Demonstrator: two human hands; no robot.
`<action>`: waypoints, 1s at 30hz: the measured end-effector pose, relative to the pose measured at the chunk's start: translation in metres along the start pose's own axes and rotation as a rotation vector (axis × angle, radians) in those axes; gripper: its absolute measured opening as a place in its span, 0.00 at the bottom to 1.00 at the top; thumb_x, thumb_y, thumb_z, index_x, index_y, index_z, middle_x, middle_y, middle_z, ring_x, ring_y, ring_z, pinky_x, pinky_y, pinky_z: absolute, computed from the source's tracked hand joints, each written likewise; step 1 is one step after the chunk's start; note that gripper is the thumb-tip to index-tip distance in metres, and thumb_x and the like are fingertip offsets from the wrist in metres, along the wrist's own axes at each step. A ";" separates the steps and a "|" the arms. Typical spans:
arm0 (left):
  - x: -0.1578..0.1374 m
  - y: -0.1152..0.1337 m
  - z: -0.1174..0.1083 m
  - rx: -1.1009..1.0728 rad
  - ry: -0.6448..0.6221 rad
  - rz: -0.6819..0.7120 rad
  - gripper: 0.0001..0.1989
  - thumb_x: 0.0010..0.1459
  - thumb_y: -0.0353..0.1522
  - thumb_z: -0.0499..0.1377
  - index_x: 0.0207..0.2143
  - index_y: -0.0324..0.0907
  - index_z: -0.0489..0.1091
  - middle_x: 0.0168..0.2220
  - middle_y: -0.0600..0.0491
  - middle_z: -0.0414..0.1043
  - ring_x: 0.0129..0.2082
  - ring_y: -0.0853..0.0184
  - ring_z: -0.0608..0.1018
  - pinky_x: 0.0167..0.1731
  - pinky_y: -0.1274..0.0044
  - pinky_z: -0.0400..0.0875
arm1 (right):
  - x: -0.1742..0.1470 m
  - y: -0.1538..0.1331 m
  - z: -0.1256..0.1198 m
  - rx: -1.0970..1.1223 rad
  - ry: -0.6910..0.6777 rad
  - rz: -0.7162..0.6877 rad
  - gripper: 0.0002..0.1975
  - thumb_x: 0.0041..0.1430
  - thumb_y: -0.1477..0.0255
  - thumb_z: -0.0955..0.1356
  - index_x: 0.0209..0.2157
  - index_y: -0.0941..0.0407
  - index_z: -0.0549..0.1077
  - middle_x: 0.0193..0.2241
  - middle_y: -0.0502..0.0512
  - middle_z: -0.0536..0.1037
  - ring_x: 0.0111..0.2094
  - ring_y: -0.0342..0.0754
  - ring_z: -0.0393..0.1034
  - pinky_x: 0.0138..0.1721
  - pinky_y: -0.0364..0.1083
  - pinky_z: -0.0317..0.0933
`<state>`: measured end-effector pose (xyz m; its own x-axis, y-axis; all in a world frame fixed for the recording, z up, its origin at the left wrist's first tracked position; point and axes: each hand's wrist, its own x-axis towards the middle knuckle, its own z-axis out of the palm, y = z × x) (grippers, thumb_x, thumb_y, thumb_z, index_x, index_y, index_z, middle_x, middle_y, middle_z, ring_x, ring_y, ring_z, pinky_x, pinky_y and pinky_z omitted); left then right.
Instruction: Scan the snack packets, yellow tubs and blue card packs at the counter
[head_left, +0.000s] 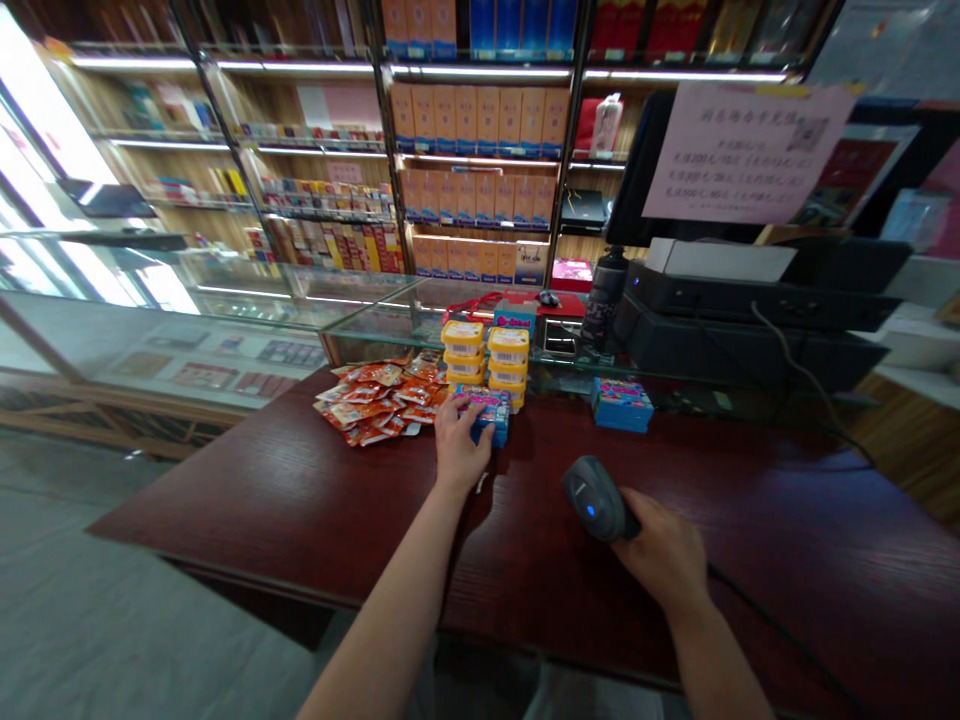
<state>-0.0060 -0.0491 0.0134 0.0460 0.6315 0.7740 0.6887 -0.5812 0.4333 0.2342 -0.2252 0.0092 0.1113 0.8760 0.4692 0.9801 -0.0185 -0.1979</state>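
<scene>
My left hand (pixel 461 447) grips a small blue and pink printed box (pixel 491 403), fingers over its top and thumb at its near side. The box sits on the dark red table in front of two stacks of yellow-lidded tubs (pixel 508 347). To the left of that hand lies a heap of orange snack packets (pixel 381 398). My right hand (pixel 666 545) is wrapped around the handle of a black barcode scanner (pixel 594 500), which has a blue light on it and is held above the table. A second blue box stack (pixel 622 404) stands farther back on the right.
Behind the table (pixel 247 490) runs a glass display counter (pixel 300 312). A monitor with a pink paper sign (pixel 742 150), black machines (pixel 735 330) and a dark bottle (pixel 604 295) stand at the back right. The scanner's cable (pixel 780 625) trails right. Stocked shelves (pixel 480 150) line the wall.
</scene>
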 end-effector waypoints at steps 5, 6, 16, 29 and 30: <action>0.000 0.002 0.000 0.003 -0.021 0.010 0.14 0.53 0.32 0.61 0.43 0.45 0.74 0.48 0.46 0.68 0.56 0.54 0.66 0.57 0.59 0.60 | 0.000 0.000 0.001 -0.010 0.018 -0.002 0.13 0.51 0.72 0.64 0.40 0.53 0.73 0.36 0.55 0.81 0.33 0.50 0.75 0.31 0.45 0.60; 0.000 0.002 0.000 0.012 -0.022 0.011 0.14 0.53 0.32 0.61 0.43 0.45 0.74 0.48 0.46 0.68 0.56 0.54 0.66 0.57 0.59 0.60 | 0.000 0.000 0.000 -0.018 0.014 0.002 0.13 0.51 0.72 0.64 0.40 0.53 0.73 0.36 0.55 0.81 0.33 0.50 0.75 0.31 0.44 0.59; -0.001 0.041 -0.012 0.034 -0.041 0.183 0.16 0.55 0.30 0.58 0.47 0.45 0.71 0.52 0.46 0.67 0.60 0.54 0.62 0.59 0.58 0.57 | 0.007 -0.005 -0.008 -0.113 -0.071 0.161 0.09 0.54 0.69 0.67 0.39 0.52 0.73 0.33 0.53 0.80 0.32 0.51 0.75 0.28 0.45 0.55; 0.050 0.112 0.109 -0.127 -0.706 0.601 0.23 0.57 0.24 0.51 0.55 0.40 0.66 0.55 0.45 0.68 0.56 0.62 0.68 0.57 0.70 0.63 | 0.015 -0.004 -0.007 -0.128 -0.147 0.319 0.09 0.52 0.73 0.68 0.38 0.53 0.72 0.31 0.53 0.79 0.32 0.53 0.75 0.29 0.46 0.55; 0.053 0.116 0.122 -0.097 -0.738 0.624 0.24 0.56 0.23 0.51 0.56 0.39 0.65 0.57 0.44 0.66 0.57 0.62 0.67 0.58 0.70 0.61 | 0.015 -0.004 -0.006 -0.130 -0.142 0.310 0.09 0.52 0.73 0.68 0.38 0.53 0.72 0.31 0.53 0.79 0.32 0.52 0.75 0.29 0.46 0.55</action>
<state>0.1647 -0.0200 0.0486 0.8478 0.3394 0.4074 0.3259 -0.9396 0.1047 0.2331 -0.2147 0.0227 0.3911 0.8774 0.2779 0.9172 -0.3467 -0.1961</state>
